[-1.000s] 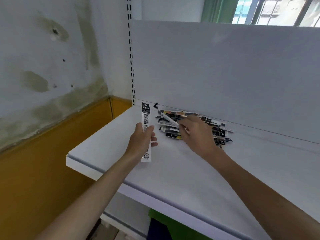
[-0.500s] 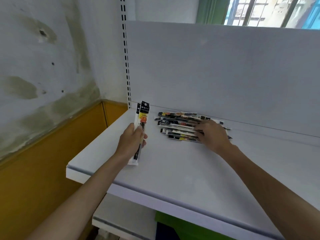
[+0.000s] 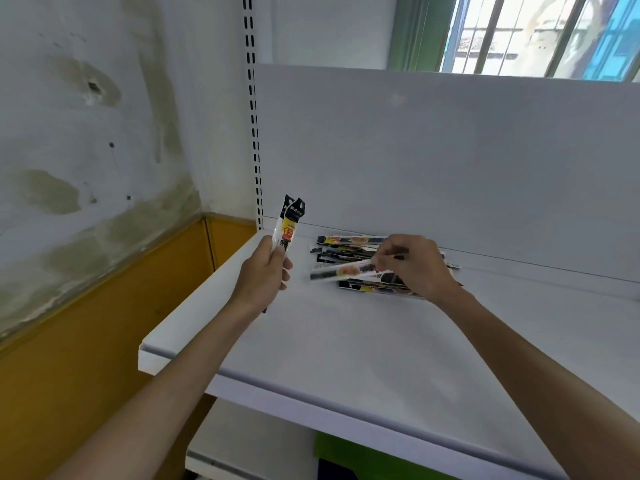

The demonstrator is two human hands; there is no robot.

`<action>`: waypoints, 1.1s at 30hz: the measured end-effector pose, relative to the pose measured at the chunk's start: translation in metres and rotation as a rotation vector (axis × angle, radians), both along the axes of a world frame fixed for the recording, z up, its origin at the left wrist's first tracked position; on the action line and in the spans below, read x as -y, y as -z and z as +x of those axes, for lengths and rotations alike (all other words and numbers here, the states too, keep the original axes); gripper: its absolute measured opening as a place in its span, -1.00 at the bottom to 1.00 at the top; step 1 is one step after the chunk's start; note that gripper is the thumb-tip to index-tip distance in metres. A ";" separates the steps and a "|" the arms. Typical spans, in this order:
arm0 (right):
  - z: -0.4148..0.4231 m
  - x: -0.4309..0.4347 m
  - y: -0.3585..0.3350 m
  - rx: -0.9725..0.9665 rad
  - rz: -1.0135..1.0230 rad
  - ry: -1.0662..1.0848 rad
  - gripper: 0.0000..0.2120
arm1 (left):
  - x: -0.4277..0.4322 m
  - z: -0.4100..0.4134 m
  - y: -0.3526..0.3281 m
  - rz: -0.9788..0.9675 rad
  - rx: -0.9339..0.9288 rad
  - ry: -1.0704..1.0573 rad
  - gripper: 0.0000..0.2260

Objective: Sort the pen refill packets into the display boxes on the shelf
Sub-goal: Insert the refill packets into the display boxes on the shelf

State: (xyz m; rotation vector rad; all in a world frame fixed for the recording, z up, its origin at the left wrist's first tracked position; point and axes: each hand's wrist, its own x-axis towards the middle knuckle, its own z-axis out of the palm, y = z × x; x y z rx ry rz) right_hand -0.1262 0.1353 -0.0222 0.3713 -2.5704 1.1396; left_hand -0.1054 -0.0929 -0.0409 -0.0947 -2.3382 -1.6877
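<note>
Packets in the loose pile [image 3: 349,249] judged light, thin and slick-wrapped, likely to flex along their length; best pinched near one end. Pile lies on the white shelf [image 3: 363,341], close to its back panel [image 3: 450,150]. Right hand [image 3: 417,268] pinches one packet [image 3: 341,271] by its end, raised just above the pile, fingers curled. Left hand [image 3: 263,273] grips what appear two packets [image 3: 290,227] upright, low on their length. No display boxes in view

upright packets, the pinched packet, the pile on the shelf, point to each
upright packets [image 3: 289,231], head view, red-yellow label
pinched packet [image 3: 342,270], head view, its middle
pile [image 3: 349,240], head view, rearmost packet
</note>
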 end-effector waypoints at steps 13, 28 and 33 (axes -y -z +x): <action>0.052 0.005 -0.006 -0.164 -0.031 -0.138 -0.91 | -0.067 0.019 -0.002 -0.170 0.101 0.443 -0.72; 0.159 -0.204 0.016 -0.274 0.227 0.517 -0.66 | -0.248 0.081 -0.006 -0.044 0.141 0.769 -0.93; 0.245 -0.320 0.026 -0.140 0.258 0.725 -0.65 | -0.340 0.119 -0.004 -0.011 0.132 0.713 -0.90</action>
